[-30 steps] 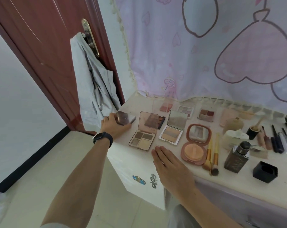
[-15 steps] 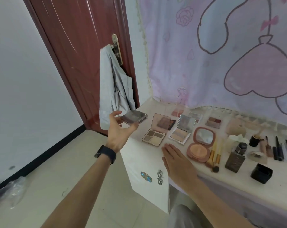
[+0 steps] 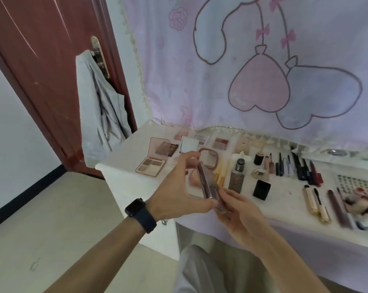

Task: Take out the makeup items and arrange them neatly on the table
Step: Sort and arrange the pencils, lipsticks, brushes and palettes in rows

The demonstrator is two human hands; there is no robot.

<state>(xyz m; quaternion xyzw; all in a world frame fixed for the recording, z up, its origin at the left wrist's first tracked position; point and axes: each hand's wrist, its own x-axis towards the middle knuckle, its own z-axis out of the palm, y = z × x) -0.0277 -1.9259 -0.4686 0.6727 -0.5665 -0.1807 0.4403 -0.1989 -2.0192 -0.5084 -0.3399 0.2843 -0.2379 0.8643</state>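
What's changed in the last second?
The left hand lifted the compact off the left end of the table and brought it nearer; the right hand left the table edge and now holds it too. The palette and bottle stayed put.

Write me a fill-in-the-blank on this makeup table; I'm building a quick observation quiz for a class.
The closed compact is gripped by the left hand and the ____ hand.
The dark watch sits on the ____ wrist.
The leftmost open palette shows ____ pans.
The black cap stands ____ of the brown bottle.
Missing: right; left; four; right.
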